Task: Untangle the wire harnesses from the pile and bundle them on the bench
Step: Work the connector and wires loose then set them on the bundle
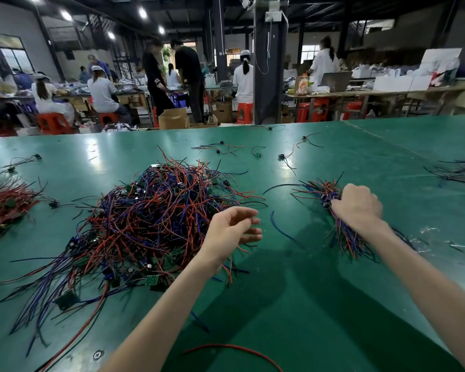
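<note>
Left hand and right hand are bare, as are both forearms.

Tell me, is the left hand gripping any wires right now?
No, the left hand hovers open beside the pile, its fingers relaxed and holding nothing, while the right hand grips the bundle.

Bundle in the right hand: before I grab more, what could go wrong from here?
The bundle fans out past both sides of the right hand; loose ends may slip out. The pile is densely tangled, so the open left hand may drag up several harnesses together. A loose blue wire lies on the bench between pile and bundle and could snag.
</note>
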`<state>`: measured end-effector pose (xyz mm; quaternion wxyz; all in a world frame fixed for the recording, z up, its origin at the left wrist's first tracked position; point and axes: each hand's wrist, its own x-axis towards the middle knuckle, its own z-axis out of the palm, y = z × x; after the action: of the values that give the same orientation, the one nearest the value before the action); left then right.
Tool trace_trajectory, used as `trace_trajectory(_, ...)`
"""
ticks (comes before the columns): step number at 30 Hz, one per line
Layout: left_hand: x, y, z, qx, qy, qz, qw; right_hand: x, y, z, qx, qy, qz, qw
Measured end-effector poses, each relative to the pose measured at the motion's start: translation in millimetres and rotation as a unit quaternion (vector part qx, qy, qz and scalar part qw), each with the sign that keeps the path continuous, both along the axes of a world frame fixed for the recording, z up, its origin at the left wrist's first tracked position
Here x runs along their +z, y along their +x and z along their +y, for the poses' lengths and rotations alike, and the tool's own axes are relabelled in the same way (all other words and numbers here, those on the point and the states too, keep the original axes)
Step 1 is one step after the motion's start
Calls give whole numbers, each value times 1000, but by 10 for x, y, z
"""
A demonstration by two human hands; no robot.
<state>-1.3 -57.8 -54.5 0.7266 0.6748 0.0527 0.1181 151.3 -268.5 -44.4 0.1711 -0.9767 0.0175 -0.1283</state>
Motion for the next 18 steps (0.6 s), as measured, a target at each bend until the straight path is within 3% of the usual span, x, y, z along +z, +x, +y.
trace_trajectory(3,198,-29,220,21,134,-77,988,-138,-166,136,48,-32,-116,992)
trace_trajectory(7,606,40,998,212,157,-118,957,-274,-267,274,147,-13,-140,979)
trace_trajectory(10,628,179,1489,289,301,-9,909,-348,-343,394,192,10,-146,970)
trace_trajectory(13,421,285,1611,186,496,140,837,-429,-432,468,222,11,-166,961)
trace_trajectory(18,319,335,1486,208,587,182,761,-513,-477,476,244,7,-136,960)
